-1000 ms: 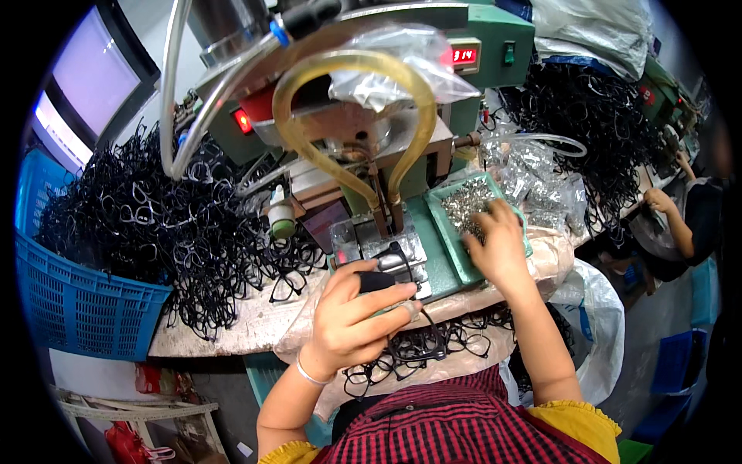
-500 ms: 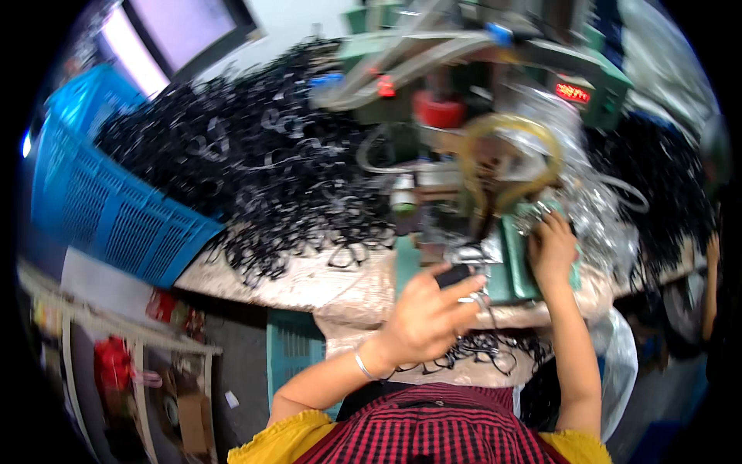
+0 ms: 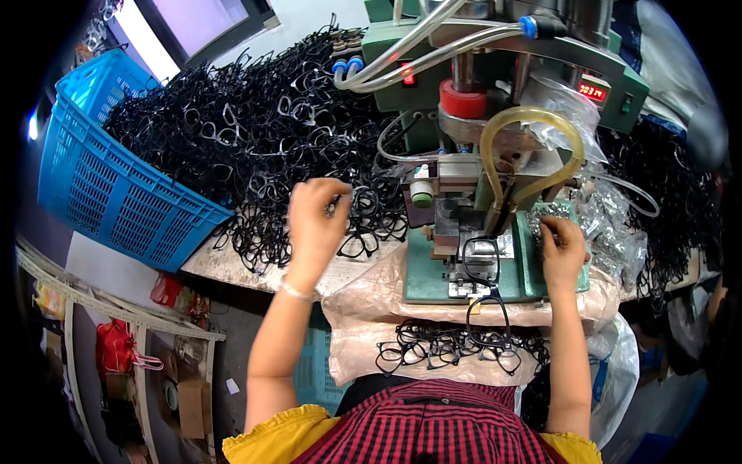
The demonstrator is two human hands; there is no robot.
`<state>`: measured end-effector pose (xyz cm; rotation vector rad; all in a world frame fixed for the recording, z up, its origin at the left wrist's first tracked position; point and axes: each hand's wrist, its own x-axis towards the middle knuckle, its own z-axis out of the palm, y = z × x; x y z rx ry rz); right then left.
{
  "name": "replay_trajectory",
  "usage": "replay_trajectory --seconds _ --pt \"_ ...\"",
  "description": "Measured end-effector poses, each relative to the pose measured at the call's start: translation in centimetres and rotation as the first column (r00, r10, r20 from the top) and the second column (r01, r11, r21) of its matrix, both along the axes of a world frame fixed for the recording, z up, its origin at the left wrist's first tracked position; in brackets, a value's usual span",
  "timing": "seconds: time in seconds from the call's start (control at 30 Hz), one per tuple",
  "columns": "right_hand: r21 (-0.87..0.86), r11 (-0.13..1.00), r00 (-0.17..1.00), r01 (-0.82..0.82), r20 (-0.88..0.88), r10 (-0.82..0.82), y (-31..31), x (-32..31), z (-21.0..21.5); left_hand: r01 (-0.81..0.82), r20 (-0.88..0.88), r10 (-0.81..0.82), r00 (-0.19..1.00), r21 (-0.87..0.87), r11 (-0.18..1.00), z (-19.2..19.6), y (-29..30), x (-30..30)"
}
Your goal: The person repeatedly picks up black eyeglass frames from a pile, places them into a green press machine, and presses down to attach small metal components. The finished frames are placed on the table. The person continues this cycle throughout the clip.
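Left hand (image 3: 315, 220) out over the near edge of the heap of black spectacle frames (image 3: 255, 147), fingers curled loosely down into it and touching a frame or two; whether one is actually gripped, cannot tell. Heap spread across the left half of the table (image 3: 232, 267), spilling against a blue plastic crate (image 3: 108, 182) at its far left side.

Right hand (image 3: 563, 249) well apart from the left, on the right side of the green press machine (image 3: 495, 116), fingers bent and pinched at a pile of small shiny metal parts (image 3: 553, 216) in clear bags — too small to tell what, if anything, is held.

Between the two hands, nearer the right — one black frame (image 3: 481, 259) resting on the machine's green base plate (image 3: 421, 271), under the yellowish hose loop (image 3: 533, 155), untouched by either hand. Another frame (image 3: 488, 317) hanging off the plate's front edge, over more black frames (image 3: 448, 352) on the tan sheet near the lap.
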<state>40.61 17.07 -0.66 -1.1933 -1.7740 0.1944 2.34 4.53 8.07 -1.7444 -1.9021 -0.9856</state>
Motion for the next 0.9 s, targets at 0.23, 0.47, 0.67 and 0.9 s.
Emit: replay_trajectory --seconds 0.23,0.47,0.67,0.9 --pt "0.068 0.996 0.997 0.059 0.035 -0.062 -5.1 3.5 -1.1 -0.508 0.06 0.577 0.814 -0.409 0.758 -9.2 11.1 -1.9" --pt "-0.152 0.948 0.954 0.278 -0.068 -0.291 -10.6 10.2 -1.9 -0.302 0.326 0.422 0.846 -0.359 0.883 -5.9 7.9 -4.0" --pt "-0.105 0.958 0.952 -0.265 -0.188 0.243 -7.2 -0.5 7.6 -0.15 0.64 -0.028 0.768 0.222 0.964 -5.8 5.3 -5.2" --pt "-0.111 0.938 0.771 -0.329 -0.605 0.199 -5.7 -6.9 5.0 -0.157 0.856 -0.238 0.46 0.342 0.927 -6.3 0.7 2.9"
